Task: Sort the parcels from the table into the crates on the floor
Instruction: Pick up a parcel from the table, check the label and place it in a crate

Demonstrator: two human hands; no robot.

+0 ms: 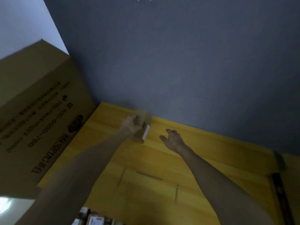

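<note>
A large printed cardboard carton (37, 114) stands at the far left, hard against the left edge of the yellow table (211, 159) and in front of the dark wall (178, 62). Low at the bottom edge, left of centre, several small labelled parcels (92, 218) lie close together; blur hides their detail.

The left hand (129, 125) reaches to the table's back edge and grips a small brown parcel (143, 125) with a white label, fingers curled round its left side. The parcel is blurred and appears tilted, its long axis running from the wall toward the person; whether it rests on the surface or is lifted clear cannot be told.

The right hand (172, 139) hovers just beside the parcel, to its right, fingers spread and holding nothing. It is apart from the parcel.

Judgement: the left hand already has the parcel; the right is placed to steady its label side. No crates are in view.
</note>
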